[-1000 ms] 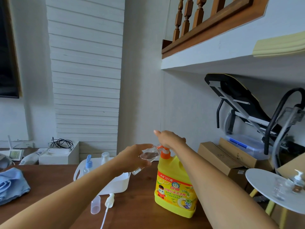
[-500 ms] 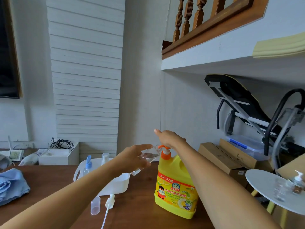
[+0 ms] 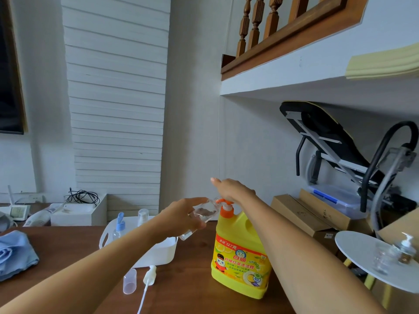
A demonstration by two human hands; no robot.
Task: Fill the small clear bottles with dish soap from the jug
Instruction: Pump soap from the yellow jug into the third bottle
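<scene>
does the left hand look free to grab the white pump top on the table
Probably not yet: the left hand grips the clear bottle, though nothing covers the pump top.

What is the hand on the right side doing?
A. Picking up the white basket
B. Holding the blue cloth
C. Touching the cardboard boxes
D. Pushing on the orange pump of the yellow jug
D: the right hand lies on top of the orange pump of the yellow jug, while the left hand holds a small clear bottle tilted at its spout.
</scene>
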